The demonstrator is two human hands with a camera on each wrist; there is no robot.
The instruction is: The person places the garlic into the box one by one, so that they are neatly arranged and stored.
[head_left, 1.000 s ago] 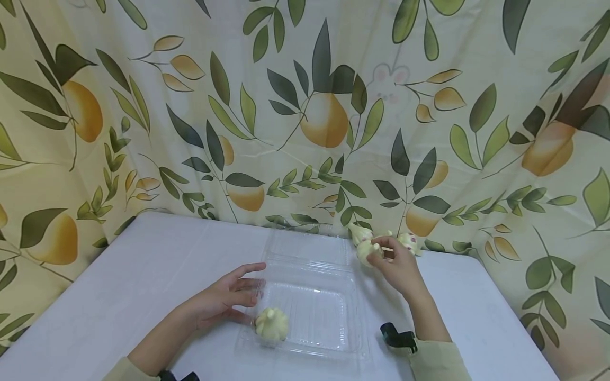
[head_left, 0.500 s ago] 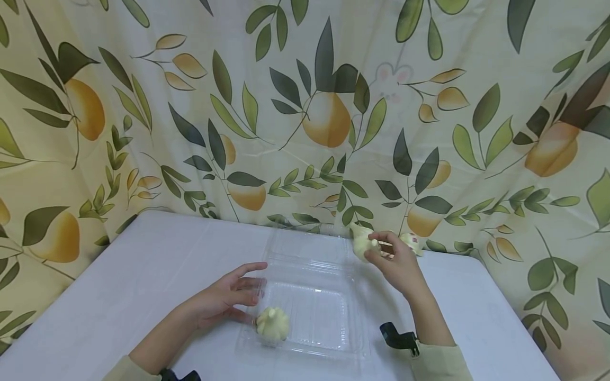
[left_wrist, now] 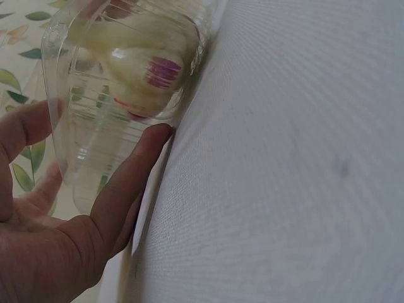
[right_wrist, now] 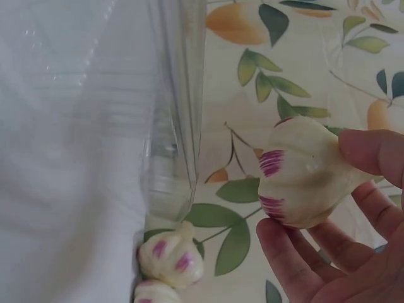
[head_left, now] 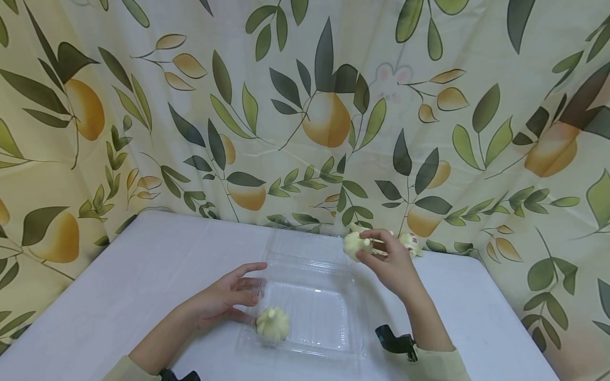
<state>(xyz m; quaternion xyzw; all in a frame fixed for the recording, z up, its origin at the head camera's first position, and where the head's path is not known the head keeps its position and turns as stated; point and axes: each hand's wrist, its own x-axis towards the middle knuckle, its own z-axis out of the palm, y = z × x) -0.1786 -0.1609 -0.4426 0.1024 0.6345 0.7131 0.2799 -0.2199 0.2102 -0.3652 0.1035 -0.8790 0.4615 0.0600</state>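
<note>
My right hand pinches a garlic bulb between thumb and fingers, raised near the table's back edge. Purple streaks mark this bulb in the right wrist view. A clear plastic clamshell box lies with its lid folded back. Another garlic bulb sits in the box's near left corner. Along the box's left side rests my left hand, fingers spread and touching the wall. In the left wrist view, its thumb lies low against the outside of the box, and the bulb shows through the plastic.
More garlic bulbs lie at the back edge of the white table, one of them right of my right hand. Two garlic bulbs appear at the lower left of the right wrist view. A fruit-patterned curtain hangs behind.
My right hand has carried its garlic bulb left and slightly up, away from the other bulbs and toward the folded-back lid. The left hand and the box have stayed put.
</note>
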